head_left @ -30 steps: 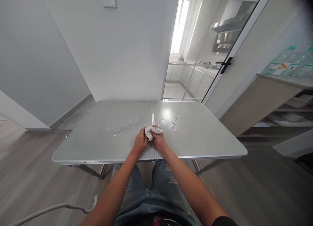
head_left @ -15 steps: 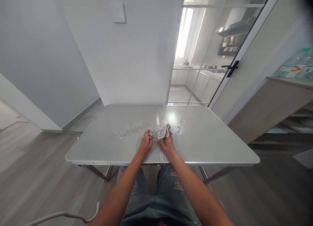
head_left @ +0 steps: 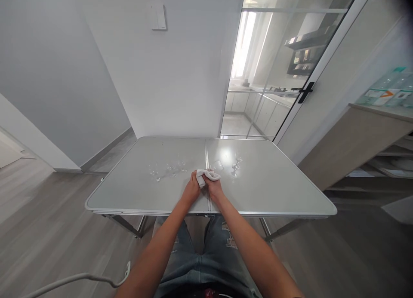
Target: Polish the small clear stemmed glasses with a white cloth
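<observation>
A small clear stemmed glass (head_left: 217,165) lies on its side between my hands, its bowl pointing away to the right over the table's centre seam. My left hand (head_left: 191,189) is closed at its foot end, where a white cloth (head_left: 202,177) covers the stem and foot. My right hand (head_left: 214,188) is closed on the cloth, pressing it round that covered end. The left fingertips are partly hidden behind the cloth. To the right stands another clear stemmed glass (head_left: 237,164), apart from my hands.
Several clear stemmed glasses (head_left: 172,168) stand on the left half of the pale folding table (head_left: 277,190). Beyond the table are a white wall and a glass door (head_left: 258,100) with a black handle. Bottles (head_left: 387,89) sit on a shelf at right.
The cloth has moved left and toward me, from around the glass's bowl to its stem and foot. The bowl now shows bare. My right hand has come closer to my left.
</observation>
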Available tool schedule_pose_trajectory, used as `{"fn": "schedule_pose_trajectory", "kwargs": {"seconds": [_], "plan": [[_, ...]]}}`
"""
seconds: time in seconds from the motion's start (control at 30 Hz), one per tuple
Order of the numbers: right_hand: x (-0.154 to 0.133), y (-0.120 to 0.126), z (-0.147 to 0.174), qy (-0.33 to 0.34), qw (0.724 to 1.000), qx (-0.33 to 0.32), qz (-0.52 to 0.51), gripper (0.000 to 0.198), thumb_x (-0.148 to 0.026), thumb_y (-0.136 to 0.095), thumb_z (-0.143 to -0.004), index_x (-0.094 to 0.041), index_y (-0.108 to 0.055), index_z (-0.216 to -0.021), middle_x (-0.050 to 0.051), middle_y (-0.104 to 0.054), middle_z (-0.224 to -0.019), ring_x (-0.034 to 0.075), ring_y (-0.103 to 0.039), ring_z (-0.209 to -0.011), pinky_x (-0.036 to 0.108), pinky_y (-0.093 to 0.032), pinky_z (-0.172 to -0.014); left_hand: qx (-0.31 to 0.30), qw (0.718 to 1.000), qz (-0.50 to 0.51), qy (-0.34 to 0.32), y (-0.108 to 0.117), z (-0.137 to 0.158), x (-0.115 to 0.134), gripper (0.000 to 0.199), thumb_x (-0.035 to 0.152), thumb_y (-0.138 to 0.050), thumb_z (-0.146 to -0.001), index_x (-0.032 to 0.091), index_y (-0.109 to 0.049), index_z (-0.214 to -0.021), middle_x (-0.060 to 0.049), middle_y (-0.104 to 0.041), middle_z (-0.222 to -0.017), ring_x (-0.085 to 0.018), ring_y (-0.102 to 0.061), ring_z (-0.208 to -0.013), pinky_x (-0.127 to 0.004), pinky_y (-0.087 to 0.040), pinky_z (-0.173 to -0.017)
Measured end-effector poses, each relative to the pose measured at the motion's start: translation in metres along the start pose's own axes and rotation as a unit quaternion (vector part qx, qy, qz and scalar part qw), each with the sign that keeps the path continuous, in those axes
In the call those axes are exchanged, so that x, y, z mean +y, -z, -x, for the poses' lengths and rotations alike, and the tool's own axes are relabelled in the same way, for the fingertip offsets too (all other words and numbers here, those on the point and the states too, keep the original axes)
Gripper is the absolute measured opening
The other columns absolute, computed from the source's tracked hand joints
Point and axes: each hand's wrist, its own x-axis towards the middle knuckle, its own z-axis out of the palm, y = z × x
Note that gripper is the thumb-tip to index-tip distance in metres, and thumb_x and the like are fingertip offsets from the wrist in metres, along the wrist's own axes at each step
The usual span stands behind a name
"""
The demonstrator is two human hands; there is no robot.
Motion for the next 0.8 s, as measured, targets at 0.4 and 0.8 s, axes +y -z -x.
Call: {"fn": "schedule_pose_trajectory", "kwargs": {"seconds": [0.4,0.8], "plan": [[-0.004,0.010,-0.010,0.011,0.992,0.067,-0.103,0.032,-0.014,-0.083,-0.059,-0.021,-0.069,-0.087,-0.001,-0.072,-0.083,0.015,-0.066,-0.075,0.029,-0.054,-0.073,0.005,0.999,-0.030,0.039,-0.004,0.001,-0.003,0.040,0.021,-0.039,-0.102,0.016,-0.034,-0.142,-0.020,-0.050,-0.134,-0.021,-0.061,-0.110,-0.039,-0.051,-0.093],[-0.001,0.003,-0.003,0.020,1.000,-0.015,0.016,0.024,-0.021,-0.082,-0.066,-0.019,-0.078,-0.089,0.005,-0.078,-0.090,0.022,-0.070,-0.085,0.035,-0.056,-0.082,0.001,1.000,0.024,0.016,0.002,0.001,0.000,0.049,0.012,-0.040,-0.096,0.018,-0.033,-0.144,-0.017,-0.049,-0.132,-0.021,-0.058,-0.113,-0.041,-0.051,-0.098]]}}
